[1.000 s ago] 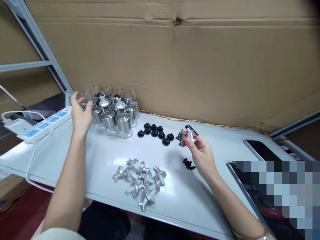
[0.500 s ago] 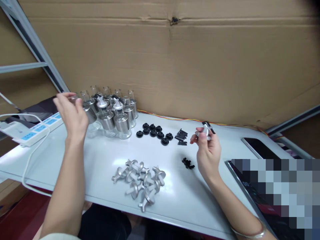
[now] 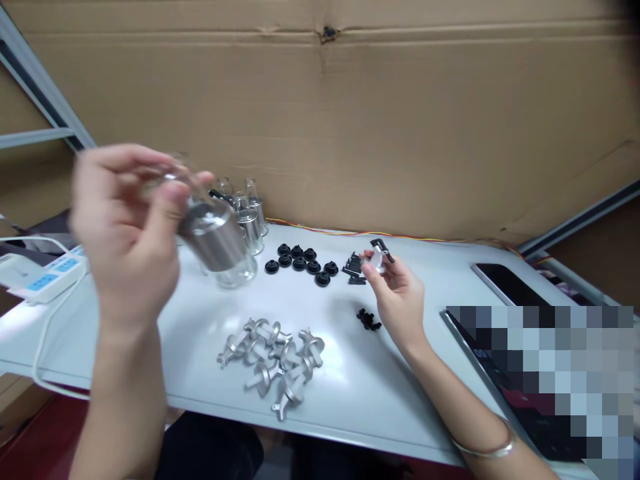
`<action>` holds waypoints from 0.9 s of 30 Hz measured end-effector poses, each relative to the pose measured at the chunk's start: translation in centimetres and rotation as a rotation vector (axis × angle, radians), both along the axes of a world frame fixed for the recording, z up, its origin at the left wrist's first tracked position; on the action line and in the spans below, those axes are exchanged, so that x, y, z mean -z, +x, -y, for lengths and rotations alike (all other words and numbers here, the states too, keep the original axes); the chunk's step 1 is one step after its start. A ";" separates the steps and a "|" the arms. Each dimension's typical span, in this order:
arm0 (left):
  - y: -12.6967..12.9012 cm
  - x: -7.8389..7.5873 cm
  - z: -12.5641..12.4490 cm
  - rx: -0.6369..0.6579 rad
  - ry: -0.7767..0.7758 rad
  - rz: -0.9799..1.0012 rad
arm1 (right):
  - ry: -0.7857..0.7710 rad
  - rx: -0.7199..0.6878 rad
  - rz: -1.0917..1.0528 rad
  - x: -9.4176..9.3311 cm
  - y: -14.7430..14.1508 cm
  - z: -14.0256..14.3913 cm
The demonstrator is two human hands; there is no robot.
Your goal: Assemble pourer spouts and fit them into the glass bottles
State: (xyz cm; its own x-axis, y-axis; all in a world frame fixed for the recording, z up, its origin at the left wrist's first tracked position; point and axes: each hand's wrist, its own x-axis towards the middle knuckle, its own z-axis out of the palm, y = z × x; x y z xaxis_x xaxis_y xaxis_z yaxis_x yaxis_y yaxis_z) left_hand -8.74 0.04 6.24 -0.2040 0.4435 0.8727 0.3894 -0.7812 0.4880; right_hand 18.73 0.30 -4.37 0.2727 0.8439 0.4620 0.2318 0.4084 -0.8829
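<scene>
White table (image 3: 350,400) against a cardboard wall (image 3: 400,133), seen from the head camera.

Left hand (image 3: 125,240), blurred, raised above the table's left part, fingers curled tight around the neck of a bottle (image 3: 215,240) with a steel sleeve and glass base; bottle tilted, base pointing right and down, clear of the table. Just behind the bottle, the other bottles (image 3: 247,217), mostly hidden by hand and blur; about three necks visible, true count impossible to tell.

Right hand (image 3: 397,300) hovering right of centre, thumb and fingertips pinching a small spout cap (image 3: 379,257), silver with a black lever.

Left of that pinch, a bunch of black clips (image 3: 353,269), too small to count, then eight black gaskets (image 3: 303,259). Below the pinch, a small heap of black bits (image 3: 369,320). Nearer the front edge, a pile of roughly ten metal spouts (image 3: 273,360). Far left, a power strip (image 3: 40,277); far right, a phone (image 3: 505,283).

Judging by this: one bottle and one cap in hand, not yet joined; loose parts plentiful, so much assembly apparently left.
</scene>
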 end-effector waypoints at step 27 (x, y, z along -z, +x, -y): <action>8.5 5.8 -0.4 0.547 -0.663 -0.240 | 0.018 -0.149 -0.087 -0.5 -0.2 0.1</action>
